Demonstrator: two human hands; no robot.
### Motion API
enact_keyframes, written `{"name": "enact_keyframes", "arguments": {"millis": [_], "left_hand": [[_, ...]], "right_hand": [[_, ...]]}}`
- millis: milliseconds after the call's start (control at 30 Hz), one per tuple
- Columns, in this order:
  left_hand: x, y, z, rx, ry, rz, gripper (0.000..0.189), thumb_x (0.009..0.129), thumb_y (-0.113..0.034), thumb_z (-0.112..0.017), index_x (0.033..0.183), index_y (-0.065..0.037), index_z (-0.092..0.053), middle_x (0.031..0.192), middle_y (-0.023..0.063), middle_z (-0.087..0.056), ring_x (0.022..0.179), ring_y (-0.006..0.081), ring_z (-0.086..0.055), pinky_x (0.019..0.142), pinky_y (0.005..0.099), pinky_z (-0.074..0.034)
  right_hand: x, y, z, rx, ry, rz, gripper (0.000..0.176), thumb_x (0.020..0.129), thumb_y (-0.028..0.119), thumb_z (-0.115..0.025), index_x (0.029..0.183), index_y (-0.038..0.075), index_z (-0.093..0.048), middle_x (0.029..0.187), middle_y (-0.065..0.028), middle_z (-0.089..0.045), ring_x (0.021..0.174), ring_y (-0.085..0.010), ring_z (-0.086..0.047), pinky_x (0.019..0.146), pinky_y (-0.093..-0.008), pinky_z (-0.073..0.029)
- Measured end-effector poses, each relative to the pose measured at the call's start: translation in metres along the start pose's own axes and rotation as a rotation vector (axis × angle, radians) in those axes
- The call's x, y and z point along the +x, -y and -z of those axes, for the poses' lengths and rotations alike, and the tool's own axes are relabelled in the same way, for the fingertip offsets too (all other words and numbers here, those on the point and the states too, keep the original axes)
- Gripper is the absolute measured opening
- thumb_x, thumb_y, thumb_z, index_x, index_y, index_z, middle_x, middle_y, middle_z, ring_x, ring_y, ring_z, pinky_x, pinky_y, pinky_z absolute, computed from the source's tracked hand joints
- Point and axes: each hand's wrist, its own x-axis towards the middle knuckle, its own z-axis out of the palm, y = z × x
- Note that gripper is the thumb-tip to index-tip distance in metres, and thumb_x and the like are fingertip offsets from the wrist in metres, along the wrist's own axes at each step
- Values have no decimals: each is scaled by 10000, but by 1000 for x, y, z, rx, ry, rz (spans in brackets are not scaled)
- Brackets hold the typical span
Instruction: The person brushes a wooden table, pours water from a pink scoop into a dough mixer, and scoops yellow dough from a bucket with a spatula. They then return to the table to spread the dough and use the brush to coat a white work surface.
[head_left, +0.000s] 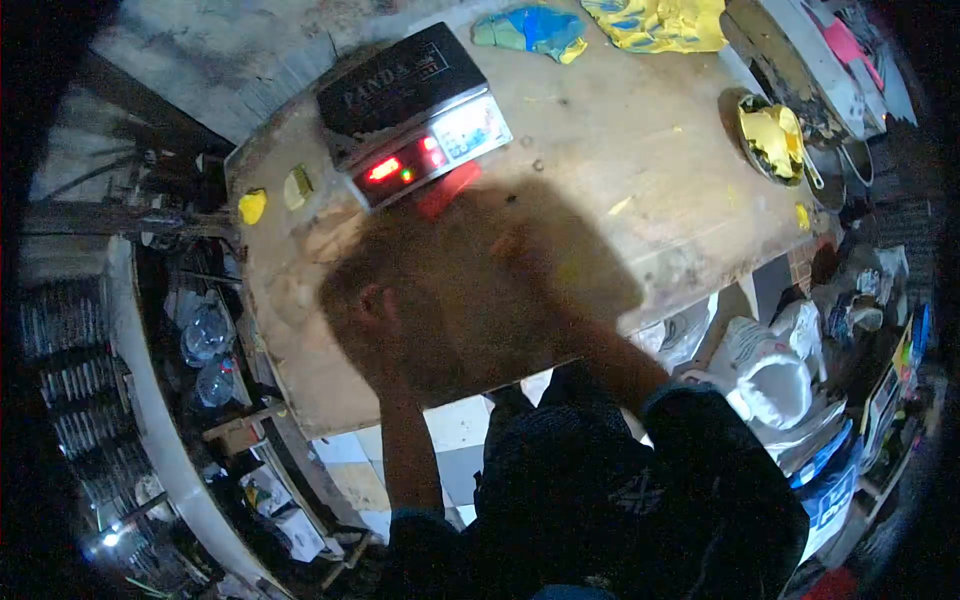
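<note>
My left hand is low over the wooden tabletop, in deep shadow. Its fingers look curled in, and whatever they may hold is hidden. Farther right, my right hand reaches forward over the same board; darkness and blur hide its fingers. Just beyond both hands stands a digital scale with lit red digits. A black box marked PANDA sits on top of the scale. Against the scale's front edge lies a flat red piece, nearest to my right hand but apart from it.
A yellow lump and a small yellowish block lie at left. Blue-green material and a yellow mass are at the far edge. A bowl of yellow paste stands right. White sacks crowd the floor.
</note>
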Motion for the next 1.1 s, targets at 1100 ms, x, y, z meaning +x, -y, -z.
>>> {"name": "enact_keyframes", "arguments": {"millis": [1100], "left_hand": [[-312,429,239,206,-16,903,233,757,-259,-584,889,-68,-559,888,107,-558,865,239,-480,735,403,-372]], "right_hand": [[84,-140,160,-599,-363,-186,231,791,217,-494,874,13,-562,789,-75,-590,693,-144,-558,568,-275,-456]]}}
